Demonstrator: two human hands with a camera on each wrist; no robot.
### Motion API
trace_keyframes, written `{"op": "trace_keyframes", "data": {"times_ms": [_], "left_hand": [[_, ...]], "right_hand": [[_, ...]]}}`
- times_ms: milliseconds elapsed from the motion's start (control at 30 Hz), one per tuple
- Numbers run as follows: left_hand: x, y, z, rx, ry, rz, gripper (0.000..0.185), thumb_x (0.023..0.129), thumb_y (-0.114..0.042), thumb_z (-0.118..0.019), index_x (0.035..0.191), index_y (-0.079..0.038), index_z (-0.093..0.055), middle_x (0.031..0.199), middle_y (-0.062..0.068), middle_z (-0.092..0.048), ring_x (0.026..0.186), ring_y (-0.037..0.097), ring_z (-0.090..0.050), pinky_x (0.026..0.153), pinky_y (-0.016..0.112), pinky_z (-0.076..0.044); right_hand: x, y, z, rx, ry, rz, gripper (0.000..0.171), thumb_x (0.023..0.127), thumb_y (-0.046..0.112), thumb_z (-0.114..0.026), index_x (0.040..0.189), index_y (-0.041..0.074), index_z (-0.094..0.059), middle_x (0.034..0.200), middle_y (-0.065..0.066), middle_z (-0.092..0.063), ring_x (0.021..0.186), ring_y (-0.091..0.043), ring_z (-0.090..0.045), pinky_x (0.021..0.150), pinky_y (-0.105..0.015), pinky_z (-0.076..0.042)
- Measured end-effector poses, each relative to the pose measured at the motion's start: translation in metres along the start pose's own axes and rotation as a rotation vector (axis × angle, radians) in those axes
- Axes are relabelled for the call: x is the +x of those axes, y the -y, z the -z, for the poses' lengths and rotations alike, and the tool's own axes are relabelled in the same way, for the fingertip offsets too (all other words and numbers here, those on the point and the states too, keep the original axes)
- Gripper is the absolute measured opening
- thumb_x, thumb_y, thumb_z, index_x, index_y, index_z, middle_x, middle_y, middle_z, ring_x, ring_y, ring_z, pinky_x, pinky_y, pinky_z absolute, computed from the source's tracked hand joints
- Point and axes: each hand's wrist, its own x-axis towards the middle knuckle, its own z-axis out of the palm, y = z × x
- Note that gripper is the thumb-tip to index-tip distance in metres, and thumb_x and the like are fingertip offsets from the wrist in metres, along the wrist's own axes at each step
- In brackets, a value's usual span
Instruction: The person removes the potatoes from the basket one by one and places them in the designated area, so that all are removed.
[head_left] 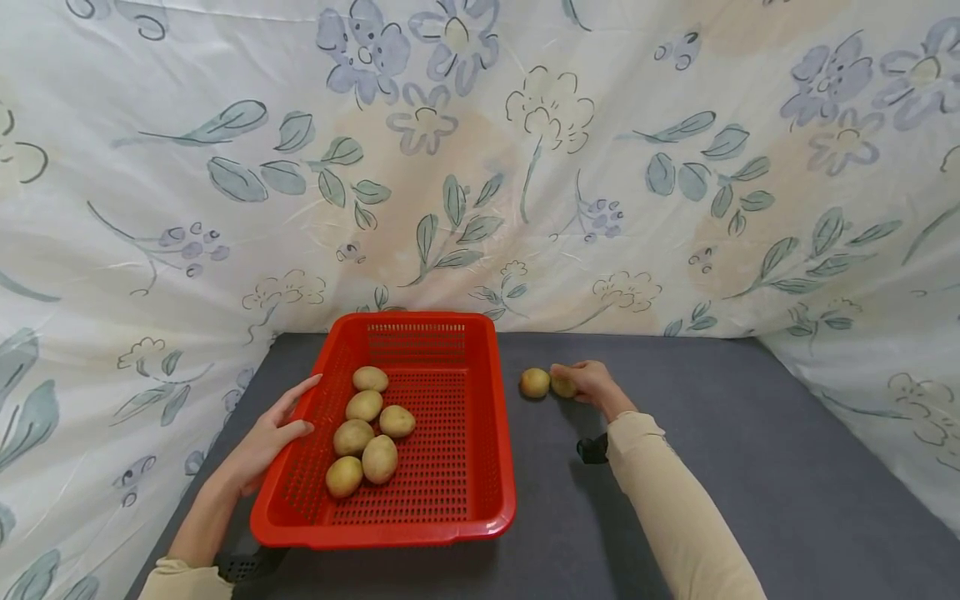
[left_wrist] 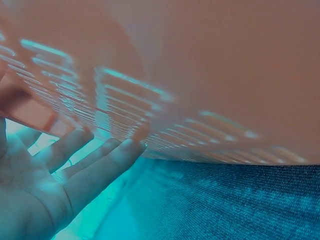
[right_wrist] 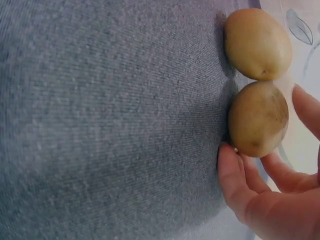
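six potatoes (head_left: 353, 437) in basket (head_left: 442, 433), cloth (head_left: 465, 150) behind

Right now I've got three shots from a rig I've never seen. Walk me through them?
There's no robot: it's a person working bare-handed. The wide picture comes from a head-worn camera looking forward and down; the other two come from cameras worn on each wrist. The left-wrist one has odd colours and looks along the side of the basket.

A red basket stands on a dark grey surface, with six potatoes in it. Two more lie to its right: the left potato and the right potato.

The left hand rests on the basket's left side. The right hand has its fingers at the right potato; whether it grips it firmly, I can't tell.
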Motion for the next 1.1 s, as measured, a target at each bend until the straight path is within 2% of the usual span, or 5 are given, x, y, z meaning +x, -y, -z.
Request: {"op": "trace_keyframes", "data": {"times_ms": [200, 367, 633, 933, 1100], "left_hand": [[0.000, 0.001, -0.001, -0.004, -0.002, 0.001, 0.066, 0.097, -0.002, -0.040, 0.154, -0.018, -0.011, 0.142, 0.030, -0.022, 0.105, 0.031, -0.058, 0.075, 0.053, -0.051], [0.000, 0.000, -0.002, -0.008, 0.001, -0.005, 0.066, 0.097, -0.003, -0.040, 0.154, -0.017, -0.011, 0.141, 0.031, -0.023, 0.104, 0.031, -0.058, 0.075, 0.052, -0.052], [0.000, -0.003, -0.002, -0.011, 0.015, -0.021, 0.067, 0.096, -0.002, -0.041, 0.154, -0.016, -0.010, 0.141, 0.032, -0.021, 0.104, 0.028, -0.059, 0.075, 0.050, -0.052], [-0.001, -0.003, -0.002, -0.001, 0.004, -0.012, 0.067, 0.096, -0.002, -0.041, 0.154, -0.016, -0.010, 0.141, 0.032, -0.022, 0.103, 0.029, -0.059, 0.075, 0.050, -0.052], [0.000, -0.003, -0.002, -0.009, 0.003, -0.013, 0.067, 0.096, -0.002, -0.041, 0.154, -0.016, -0.010, 0.141, 0.032, -0.022, 0.104, 0.029, -0.059, 0.075, 0.050, -0.052]], "right_hand": [[0.006, -0.004, 0.009, 0.092, 0.073, -0.047, 0.069, 0.101, 0.037, -0.041, 0.148, -0.008, -0.018, 0.147, -0.032, -0.022, 0.133, -0.043, -0.029, 0.100, -0.049, -0.037], [0.008, -0.009, 0.020, 0.139, 0.117, -0.067, 0.065, 0.104, 0.039, -0.028, 0.149, -0.005, -0.016, 0.147, -0.035, -0.020, 0.135, -0.043, -0.025, 0.102, -0.049, -0.035], [0.005, -0.007, 0.036, 0.172, 0.080, -0.107, 0.065, 0.103, 0.040, -0.023, 0.150, -0.004, -0.017, 0.147, -0.033, -0.021, 0.134, -0.043, -0.028, 0.100, -0.047, -0.038], [-0.003, 0.020, 0.051, 0.209, 0.109, -0.071, 0.064, 0.103, 0.041, -0.020, 0.151, -0.002, -0.013, 0.148, -0.031, -0.022, 0.134, -0.041, -0.029, 0.101, -0.047, -0.036], [-0.008, 0.042, 0.053, 0.290, 0.143, -0.045, 0.064, 0.103, 0.042, -0.019, 0.152, 0.002, -0.011, 0.150, -0.027, -0.021, 0.136, -0.039, -0.026, 0.103, -0.045, -0.035]]}}
